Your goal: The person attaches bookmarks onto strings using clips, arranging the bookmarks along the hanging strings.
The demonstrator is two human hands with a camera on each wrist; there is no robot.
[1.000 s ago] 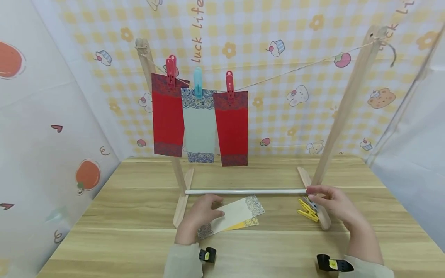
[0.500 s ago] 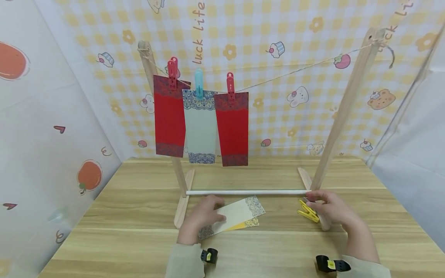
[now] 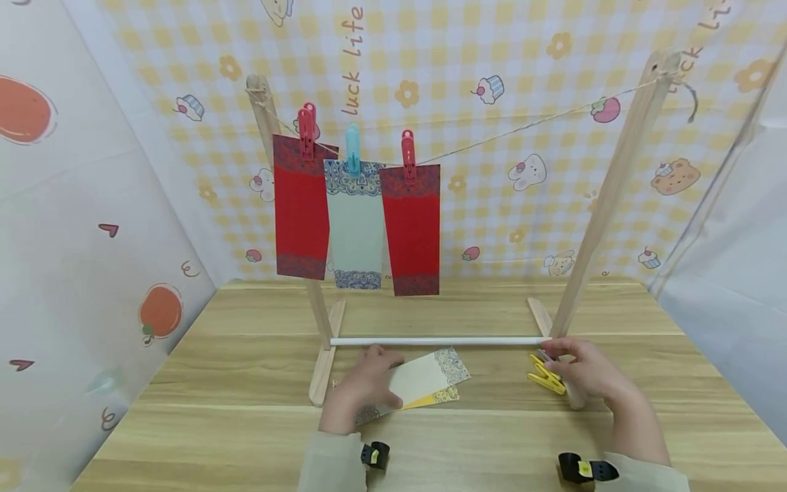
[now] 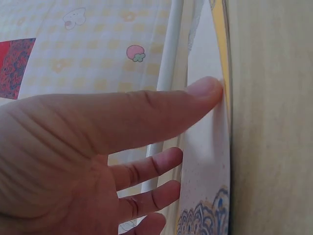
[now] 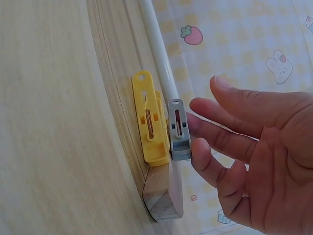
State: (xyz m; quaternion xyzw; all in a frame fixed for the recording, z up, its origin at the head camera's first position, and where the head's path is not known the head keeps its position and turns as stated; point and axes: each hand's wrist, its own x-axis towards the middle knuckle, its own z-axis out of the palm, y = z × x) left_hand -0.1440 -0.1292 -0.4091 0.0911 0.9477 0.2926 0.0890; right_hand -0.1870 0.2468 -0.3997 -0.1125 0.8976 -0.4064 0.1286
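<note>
My left hand (image 3: 365, 381) lies over a white card with patterned ends (image 3: 424, 374) on the table. In the left wrist view its thumb reaches across the white card (image 4: 205, 142) to the near edge, and other fingertips meet the far edge. A yellow card (image 3: 439, 398) shows beneath. My right hand (image 3: 587, 372) is at the stand's right foot, fingers loosely bent. In the right wrist view its fingertips are against or just beside a grey clothespin (image 5: 179, 129), not closed round it. A yellow clothespin (image 5: 150, 122) stands next to that one.
Two red cards (image 3: 301, 212) (image 3: 413, 229) and a pale card (image 3: 356, 232) hang from a string (image 3: 522, 128) by red and blue clothespins. Wooden posts (image 3: 605, 195) hold the string, and a white rod (image 3: 436, 341) joins them low down. Patterned cloth (image 3: 492, 225) stands behind.
My left hand has shifted slightly right and its thumb has slid toward the card's near edge. My right hand has dropped a little, nearer the clothespins. The view has shifted slightly.
</note>
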